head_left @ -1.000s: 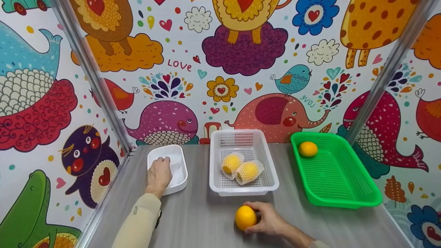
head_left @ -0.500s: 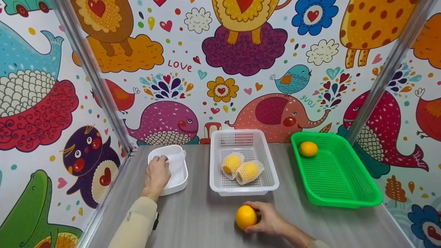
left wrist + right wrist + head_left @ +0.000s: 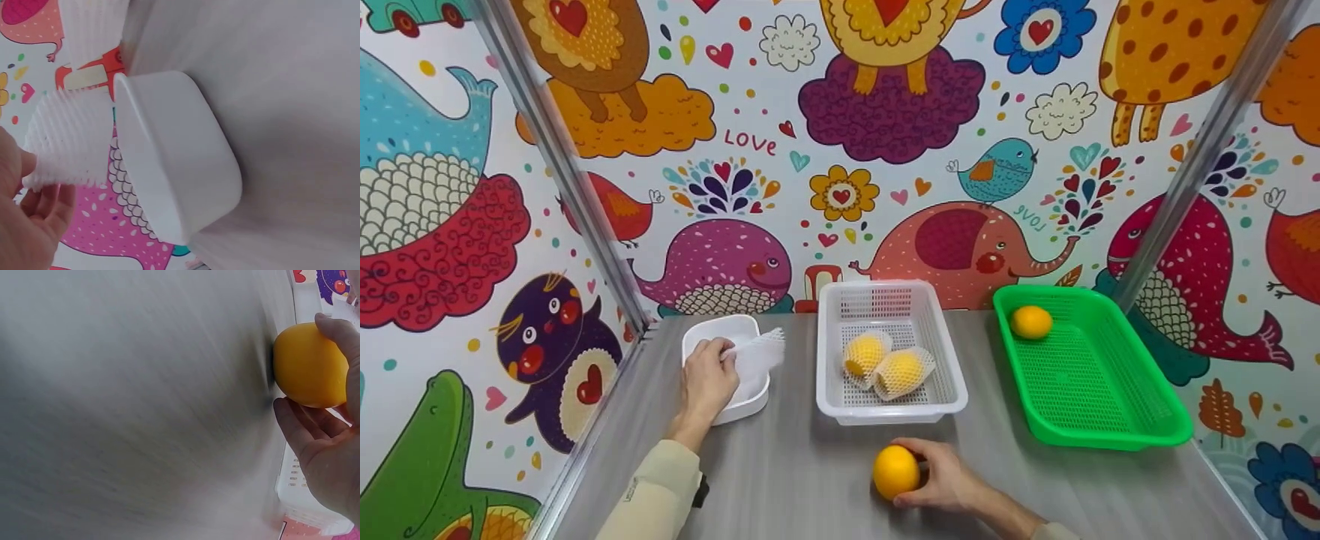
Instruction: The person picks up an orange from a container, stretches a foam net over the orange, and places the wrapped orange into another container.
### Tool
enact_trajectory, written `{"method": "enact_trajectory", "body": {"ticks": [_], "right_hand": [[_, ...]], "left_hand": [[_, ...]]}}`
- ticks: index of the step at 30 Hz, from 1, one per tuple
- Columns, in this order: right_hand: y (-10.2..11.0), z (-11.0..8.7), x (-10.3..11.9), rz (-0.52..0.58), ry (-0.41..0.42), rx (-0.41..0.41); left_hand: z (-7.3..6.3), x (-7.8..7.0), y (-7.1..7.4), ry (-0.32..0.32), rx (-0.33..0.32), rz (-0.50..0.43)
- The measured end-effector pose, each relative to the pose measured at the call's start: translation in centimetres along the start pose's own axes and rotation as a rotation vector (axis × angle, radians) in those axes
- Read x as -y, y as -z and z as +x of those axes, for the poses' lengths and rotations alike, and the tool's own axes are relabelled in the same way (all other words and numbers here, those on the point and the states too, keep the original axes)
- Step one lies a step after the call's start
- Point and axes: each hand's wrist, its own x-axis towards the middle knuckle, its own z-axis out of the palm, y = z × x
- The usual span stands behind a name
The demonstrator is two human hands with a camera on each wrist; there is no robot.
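Observation:
My left hand point(image 3: 709, 381) pinches a white foam net sleeve point(image 3: 757, 352) over the small white tub point(image 3: 729, 412) at the left. In the left wrist view the flattened, ribbed sleeve point(image 3: 70, 138) spreads out from between thumb and fingers, beside the tub's rim. On the table at the front, my right hand point(image 3: 943, 477) grips an orange point(image 3: 895, 472), thumb on one side and fingers on the other. The right wrist view shows the same orange point(image 3: 309, 365) bare and smooth, resting at the tabletop.
A white perforated basket point(image 3: 891, 414) in the middle holds two yellow-orange fruits point(image 3: 901, 373) in foam nets. To the right stands a green basket point(image 3: 1110, 439) with one bare orange point(image 3: 1031, 322) in its far left corner. Patterned walls point(image 3: 840, 112) close off the back and sides.
My left hand has drawn the foam net sleeve up out of the white tub, and it now sticks out to the right over the rim. The right hand and its orange stay in place.

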Motion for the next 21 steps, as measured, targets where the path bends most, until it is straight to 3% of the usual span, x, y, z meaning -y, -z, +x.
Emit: {"method": "enact_trajectory", "body": {"ticks": [9, 21], "right_hand": [[0.7, -0.4, 0.3, 0.047, 0.020, -0.049], [1.1, -0.3, 2.5, 0.014, 0.025, -0.196]], "left_hand": [[-1.3, -2.5, 0.1, -0.101, -0.065, -0.094], [-3.7, -5.8, -0.6, -0.112, 0.050, -0.264]]}}
